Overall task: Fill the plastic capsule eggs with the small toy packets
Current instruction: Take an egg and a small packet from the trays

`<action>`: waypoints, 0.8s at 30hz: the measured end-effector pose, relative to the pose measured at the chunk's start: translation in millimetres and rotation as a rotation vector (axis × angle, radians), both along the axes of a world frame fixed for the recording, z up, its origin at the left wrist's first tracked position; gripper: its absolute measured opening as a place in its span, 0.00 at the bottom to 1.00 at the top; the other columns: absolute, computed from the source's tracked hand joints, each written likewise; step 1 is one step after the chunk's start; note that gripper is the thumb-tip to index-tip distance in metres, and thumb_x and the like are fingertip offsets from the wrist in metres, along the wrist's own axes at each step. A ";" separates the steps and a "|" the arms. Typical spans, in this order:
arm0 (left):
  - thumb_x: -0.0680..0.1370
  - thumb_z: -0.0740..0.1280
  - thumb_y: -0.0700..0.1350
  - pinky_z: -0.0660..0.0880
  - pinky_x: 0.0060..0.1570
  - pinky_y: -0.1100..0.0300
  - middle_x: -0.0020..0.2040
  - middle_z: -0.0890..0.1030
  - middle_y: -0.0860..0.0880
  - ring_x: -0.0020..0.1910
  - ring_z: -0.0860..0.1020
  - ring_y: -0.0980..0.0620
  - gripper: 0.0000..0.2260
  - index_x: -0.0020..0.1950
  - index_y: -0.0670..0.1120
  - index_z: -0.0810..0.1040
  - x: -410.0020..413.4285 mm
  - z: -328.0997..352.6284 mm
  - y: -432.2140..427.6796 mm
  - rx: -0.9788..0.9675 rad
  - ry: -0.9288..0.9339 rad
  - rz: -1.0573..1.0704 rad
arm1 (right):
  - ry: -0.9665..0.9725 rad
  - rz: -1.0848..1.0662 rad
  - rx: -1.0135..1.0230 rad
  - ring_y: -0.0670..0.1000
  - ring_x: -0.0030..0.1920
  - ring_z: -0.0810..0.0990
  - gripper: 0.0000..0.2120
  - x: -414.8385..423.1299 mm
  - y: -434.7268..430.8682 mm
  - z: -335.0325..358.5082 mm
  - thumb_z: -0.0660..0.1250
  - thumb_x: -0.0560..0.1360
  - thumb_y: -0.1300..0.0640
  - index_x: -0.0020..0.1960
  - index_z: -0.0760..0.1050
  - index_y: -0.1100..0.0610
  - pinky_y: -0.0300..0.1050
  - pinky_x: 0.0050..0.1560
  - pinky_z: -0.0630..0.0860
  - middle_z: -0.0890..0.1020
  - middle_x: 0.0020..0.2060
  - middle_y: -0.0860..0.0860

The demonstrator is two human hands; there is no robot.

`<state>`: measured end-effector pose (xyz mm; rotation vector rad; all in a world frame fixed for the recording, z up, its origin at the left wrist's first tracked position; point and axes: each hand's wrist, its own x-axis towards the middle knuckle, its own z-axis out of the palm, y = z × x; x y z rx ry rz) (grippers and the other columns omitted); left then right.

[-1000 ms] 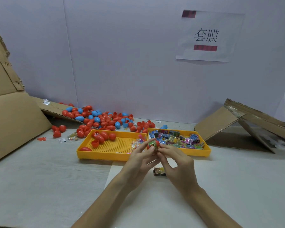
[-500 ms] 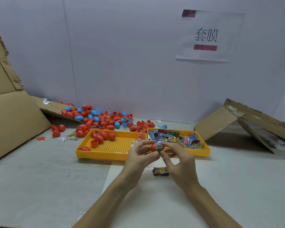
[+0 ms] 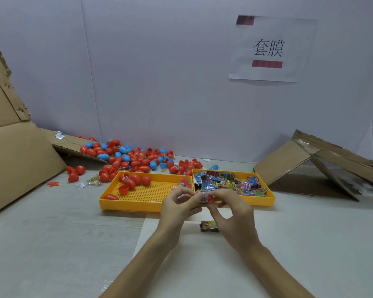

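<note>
My left hand (image 3: 178, 208) and my right hand (image 3: 233, 214) meet in front of the two yellow trays. Between their fingertips they pinch a red capsule egg (image 3: 209, 198) with a small toy packet (image 3: 203, 196) against it. Whether the packet sits inside the egg I cannot tell. Another toy packet (image 3: 209, 226) lies on the white sheet under my right hand. The left yellow tray (image 3: 138, 204) holds several red eggs (image 3: 136, 179). The right yellow tray (image 3: 265, 200) is full of coloured toy packets (image 3: 228, 182).
A heap of red and blue eggs (image 3: 127, 157) lies behind the trays against the wall. Cardboard sheets lean at the left (image 3: 15, 160) and right (image 3: 310, 160). A few loose packets (image 3: 93, 182) lie left of the trays. A paper sign (image 3: 269, 48) hangs on the wall.
Both hands have dropped slightly toward me with the egg. The fingers have turned the egg and packet between them.
</note>
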<state>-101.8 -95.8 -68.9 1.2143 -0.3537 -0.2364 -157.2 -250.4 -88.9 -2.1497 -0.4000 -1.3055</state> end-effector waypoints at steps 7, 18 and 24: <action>0.75 0.75 0.43 0.82 0.43 0.59 0.46 0.87 0.44 0.46 0.87 0.47 0.08 0.52 0.42 0.83 0.9 -1.0 -1.9 0.044 -0.019 0.054 | -0.024 -0.089 -0.049 0.43 0.50 0.81 0.10 -1.7 2.7 0.7 0.76 0.72 0.61 0.53 0.83 0.61 0.32 0.51 0.79 0.84 0.47 0.51; 0.78 0.71 0.40 0.81 0.50 0.58 0.46 0.87 0.44 0.51 0.86 0.46 0.07 0.53 0.38 0.84 4.3 -1.7 0.9 0.003 0.097 -0.053 | -0.014 -0.085 -0.023 0.44 0.48 0.82 0.07 -2.1 2.8 3.2 0.75 0.71 0.62 0.48 0.84 0.62 0.33 0.50 0.80 0.85 0.46 0.52; 0.80 0.69 0.41 0.80 0.48 0.61 0.50 0.86 0.42 0.52 0.85 0.47 0.07 0.52 0.38 0.84 5.7 0.0 2.5 0.008 0.116 -0.097 | 0.011 -0.031 0.041 0.44 0.48 0.82 0.05 -1.2 2.4 3.7 0.73 0.72 0.62 0.47 0.84 0.61 0.36 0.47 0.81 0.84 0.46 0.51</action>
